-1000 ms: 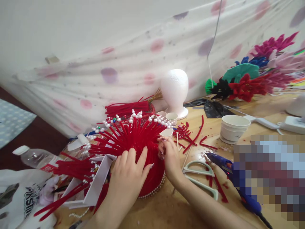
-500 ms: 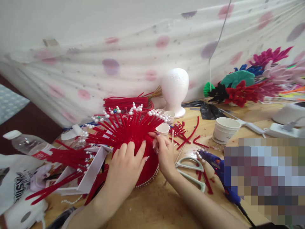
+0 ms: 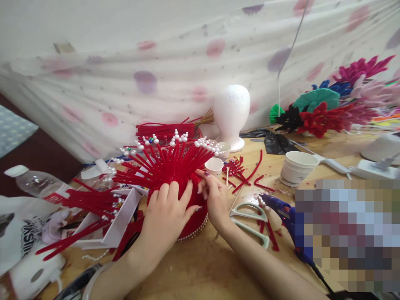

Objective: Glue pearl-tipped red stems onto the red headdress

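Red headpiece: the velvety red headpiece sits on the bench straight in front of the person, its rounded body between the two hands, with a pearl trim along the near lower edge.
Fan of stems: red stems spread from the top, their long axes running away from the person and out to the left, tipped with white beads.
Left hand: laid over the near left side, fingers forward, thumb spread from the index finger; whether it grips anything underneath, I cannot tell.
Right hand: at the right flank, fingers curled and bunched narrow, tips pointing left into the red; what they pinch, if anything, is hidden.
Hands to stem base: the base lies just ahead of the left fingers and left of the right fingertips; both are close, neither clearly nearer.
Right of the hands: scissors, handles beside the right forearm; beyond them, a blue glue gun, its nozzle towards the headpiece.
Left of the headpiece: a white box with beaded red stems across it.
Behind: a white foam head, upright.
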Tool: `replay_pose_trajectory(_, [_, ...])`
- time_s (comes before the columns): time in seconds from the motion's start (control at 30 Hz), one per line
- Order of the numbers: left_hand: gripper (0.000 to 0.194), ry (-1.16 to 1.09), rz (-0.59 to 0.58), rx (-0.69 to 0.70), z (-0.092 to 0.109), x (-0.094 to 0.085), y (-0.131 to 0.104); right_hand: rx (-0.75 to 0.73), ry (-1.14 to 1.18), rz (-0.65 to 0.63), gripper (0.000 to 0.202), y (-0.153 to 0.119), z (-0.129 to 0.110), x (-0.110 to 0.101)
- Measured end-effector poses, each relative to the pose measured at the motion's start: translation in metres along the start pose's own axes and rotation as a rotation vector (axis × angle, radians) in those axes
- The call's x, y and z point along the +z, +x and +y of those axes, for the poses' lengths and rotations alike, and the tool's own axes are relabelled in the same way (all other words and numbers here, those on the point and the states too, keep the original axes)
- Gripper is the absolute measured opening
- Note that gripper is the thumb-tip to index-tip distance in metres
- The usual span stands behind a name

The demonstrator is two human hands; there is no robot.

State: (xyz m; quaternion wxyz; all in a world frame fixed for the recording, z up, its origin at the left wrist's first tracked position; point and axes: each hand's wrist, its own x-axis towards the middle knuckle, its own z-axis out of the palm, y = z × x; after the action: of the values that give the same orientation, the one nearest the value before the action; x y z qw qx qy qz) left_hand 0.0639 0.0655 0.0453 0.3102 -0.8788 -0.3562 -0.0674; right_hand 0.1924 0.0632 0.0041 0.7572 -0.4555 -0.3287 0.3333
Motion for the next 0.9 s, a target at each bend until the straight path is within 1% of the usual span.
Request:
replay_pose_trajectory(0.43, [0.047,0.003,-0.036,-0.014,0.0023,-0.0004,-0.0018,-0.005,-0.03,-0.099,0.04,0.0018,0.0046,-0.0029])
replay_pose_trajectory(0.63, [0.048,-0.014,-0.029,-0.01,0.001,-0.0015,-0.0007,-0.032,-0.048,-0.135,0.04,0.0013,0.0006,-0.0024])
replay_pose_trajectory(0.8, [0.048,-0.036,-0.035,-0.033,0.0032,-0.0013,0.0013,-0.05,-0.086,-0.15,0.041,0.0002,-0.0031,-0.0024])
replay_pose_trajectory(0.9, [0.049,-0.076,-0.034,-0.045,0.0055,-0.0002,0.002,-0.028,-0.082,-0.116,0.038,0.0014,-0.0017,-0.0017])
